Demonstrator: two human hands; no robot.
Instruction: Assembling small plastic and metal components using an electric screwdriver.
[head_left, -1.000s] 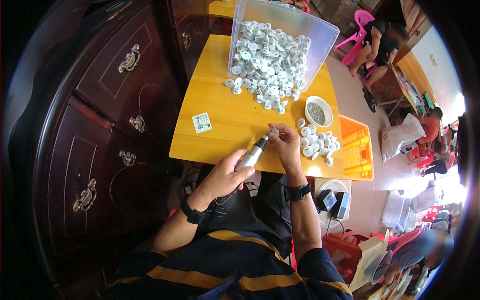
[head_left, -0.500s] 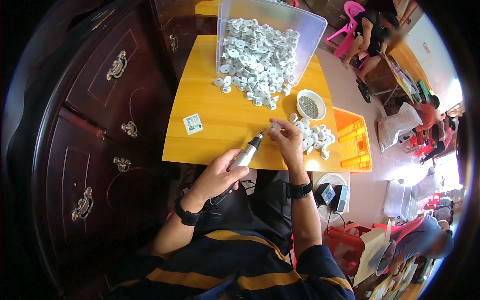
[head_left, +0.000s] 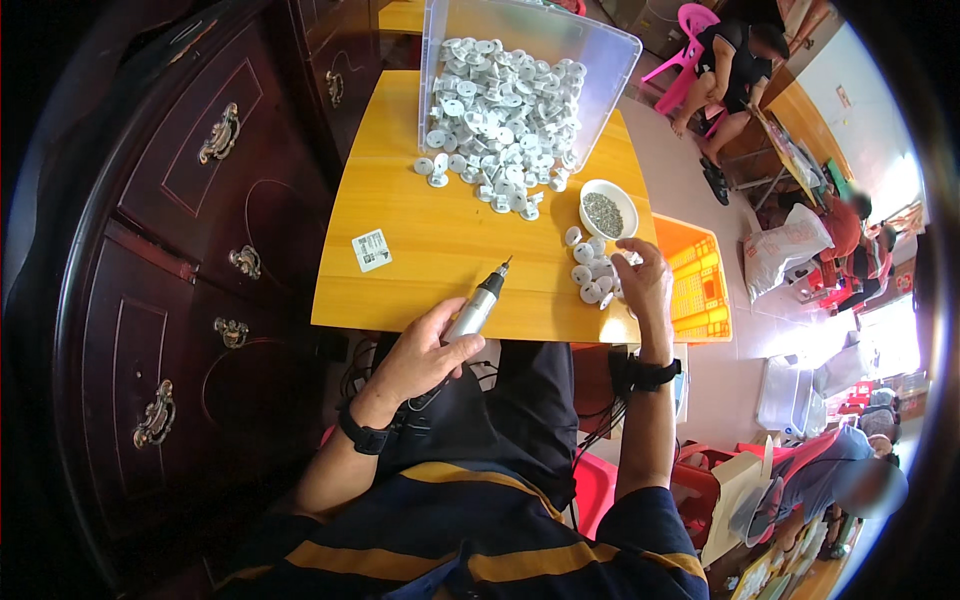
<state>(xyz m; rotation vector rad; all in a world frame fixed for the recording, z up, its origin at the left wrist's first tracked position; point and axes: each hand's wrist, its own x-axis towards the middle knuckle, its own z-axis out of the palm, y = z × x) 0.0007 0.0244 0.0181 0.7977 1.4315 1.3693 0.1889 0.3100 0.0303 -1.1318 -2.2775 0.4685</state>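
Observation:
My left hand (head_left: 420, 358) is wrapped round a silver and black electric screwdriver (head_left: 474, 312), its bit pointing up over the table's near edge. My right hand (head_left: 645, 285) hovers over a small pile of white round plastic parts (head_left: 583, 274) at the table's right. Its thumb and forefinger look apart, and the hand hides some of the pile. Just beyond stands a white bowl (head_left: 628, 203) of small metal screws (head_left: 602, 213). At the back, a tipped clear plastic bin (head_left: 606, 92) spills many white disc-and-stem parts (head_left: 505, 115) onto the yellow table (head_left: 440, 230).
A white printed label (head_left: 371, 250) lies on the table's left. Dark wooden drawers (head_left: 190, 190) rise close on my left. An orange crate (head_left: 698, 290) stands beyond the table's right edge. Other people (head_left: 735, 70) sit working at the right, near a white sack (head_left: 785, 250).
My right hand has moved right, from beside the screwdriver tip, where it held a white part, to over the small pile. My left hand still holds the screwdriver, and the view has shifted slightly.

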